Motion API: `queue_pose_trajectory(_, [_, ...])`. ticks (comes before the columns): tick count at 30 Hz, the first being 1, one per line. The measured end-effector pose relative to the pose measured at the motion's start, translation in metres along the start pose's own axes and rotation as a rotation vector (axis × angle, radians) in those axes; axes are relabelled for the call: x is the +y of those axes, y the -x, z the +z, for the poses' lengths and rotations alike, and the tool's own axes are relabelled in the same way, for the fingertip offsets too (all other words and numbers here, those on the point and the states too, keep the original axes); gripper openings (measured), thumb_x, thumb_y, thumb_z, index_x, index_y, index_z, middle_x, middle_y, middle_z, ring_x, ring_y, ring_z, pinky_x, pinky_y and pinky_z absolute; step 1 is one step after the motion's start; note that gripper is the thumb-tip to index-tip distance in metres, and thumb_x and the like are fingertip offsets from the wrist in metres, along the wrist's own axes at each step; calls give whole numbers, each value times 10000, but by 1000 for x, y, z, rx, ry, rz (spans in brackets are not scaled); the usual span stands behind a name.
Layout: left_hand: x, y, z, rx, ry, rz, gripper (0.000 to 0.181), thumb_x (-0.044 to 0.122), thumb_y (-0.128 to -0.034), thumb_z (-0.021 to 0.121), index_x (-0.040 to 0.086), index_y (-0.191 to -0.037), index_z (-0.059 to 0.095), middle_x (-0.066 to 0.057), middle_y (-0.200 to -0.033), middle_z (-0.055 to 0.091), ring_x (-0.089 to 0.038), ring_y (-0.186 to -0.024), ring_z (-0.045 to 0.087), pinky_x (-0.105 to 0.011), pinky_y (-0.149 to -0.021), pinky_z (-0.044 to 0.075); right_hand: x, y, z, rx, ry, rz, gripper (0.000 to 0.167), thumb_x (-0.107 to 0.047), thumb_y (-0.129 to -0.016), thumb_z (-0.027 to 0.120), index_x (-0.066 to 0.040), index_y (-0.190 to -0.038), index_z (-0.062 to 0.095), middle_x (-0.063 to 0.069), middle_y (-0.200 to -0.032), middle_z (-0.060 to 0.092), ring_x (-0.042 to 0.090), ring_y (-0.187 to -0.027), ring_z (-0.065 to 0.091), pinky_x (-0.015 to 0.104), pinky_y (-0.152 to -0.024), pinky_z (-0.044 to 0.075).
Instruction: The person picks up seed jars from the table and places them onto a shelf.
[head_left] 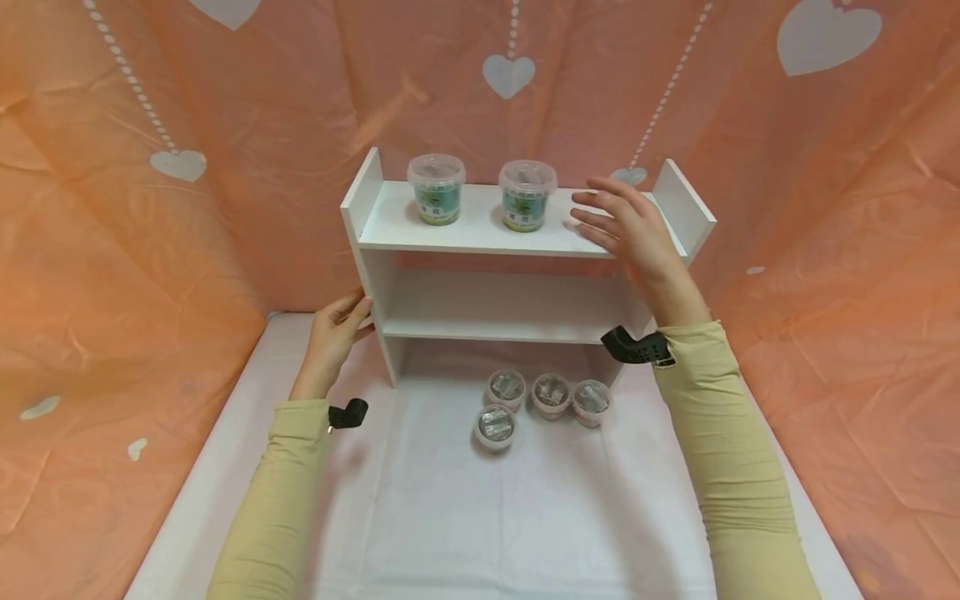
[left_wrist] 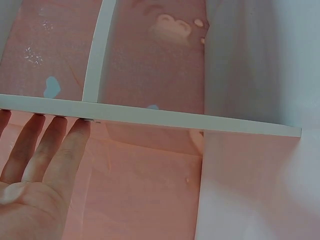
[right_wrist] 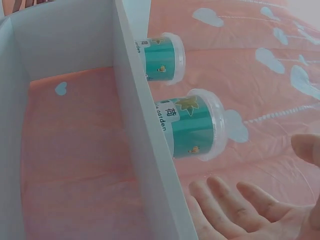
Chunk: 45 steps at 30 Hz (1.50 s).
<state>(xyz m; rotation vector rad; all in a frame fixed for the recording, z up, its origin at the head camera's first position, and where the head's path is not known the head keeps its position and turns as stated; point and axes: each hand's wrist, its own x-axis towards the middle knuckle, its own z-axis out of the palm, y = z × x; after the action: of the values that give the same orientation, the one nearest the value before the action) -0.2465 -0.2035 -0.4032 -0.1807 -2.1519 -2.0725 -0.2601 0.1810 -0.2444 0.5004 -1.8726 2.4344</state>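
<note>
My left grip has straight fingers touching the left side edge of a white, three-tier shelf; I can't quite tell whether its thumb presses too. My right grip, wide and empty, is just beside a green-labelled clear plastic cup midway along the shelf's top; a matching cup stands near its left corner. Four round plastic tubs sit on the white counter by the shelf's lower front edge.

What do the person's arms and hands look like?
The left sleeve and right sleeve are pale yellow, long and wrinkled. A black attachment juts out at the end of each. The left hand and right hand are bare.
</note>
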Motion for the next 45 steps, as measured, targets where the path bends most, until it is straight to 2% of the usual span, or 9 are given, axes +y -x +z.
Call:
queue_pose_trajectory(8, [-2,-2,0,5,-1,-7,541,280,-972,564,-15,-1408,443,-190,-1428,434,-323,-1238,487,-484,-977,448,3,11,-7,-59,-39,-79,389,-131,-985,512,35,-1332,455,231,-1276,516,335,-1183,527,384,-994,461])
queue_pose_trajectory(16, [-2,-2,-1,0,-5,-7,536,280,-975,561,-11,-1410,442,-192,-1427,435,-308,-1228,500,-441,-965,466,6,27,-10,-147,-25,-134,354,-90,-986,462,17,-1322,490,228,-1288,509,344,-1198,514,406,-1038,417])
queue_pose_trajectory(26, [-1,-1,-1,2,-3,-12,549,282,-972,565,-19,-1413,433,-195,-1433,425,-290,-1218,512,-429,-957,471,19,44,-15,-215,11,-187,409,-87,-984,447,93,-1351,440,244,-1276,529,387,-1178,518,447,-1056,386])
queue_pose_trajectory(33, [-2,-2,-1,2,-8,-9,555,289,-971,566,-22,-1411,433,-192,-1436,421,-301,-1222,507,-395,-939,488,36,55,-26,-275,25,-178,387,-57,-999,403,77,-1360,443,244,-1282,540,398,-1222,478,434,-1065,374])
queue_pose_trajectory(40, [-5,-4,-2,9,-18,-27,587,316,-962,570,-17,-1421,419,-187,-1443,413,-305,-1231,499,-390,-936,491,54,62,-34,-293,70,-144,374,-77,-1009,386,20,-1361,468,229,-1319,513,391,-1252,444,441,-1079,353])
queue_pose_trajectory(45, [-5,-4,-2,5,-14,-21,580,312,-965,565,-18,-1420,420,-191,-1441,414,-315,-1236,492,-426,-959,472,72,65,-38,-297,101,-99,382,-89,-1020,378,52,-1371,431,247,-1331,491,391,-1261,433,426,-1085,351])
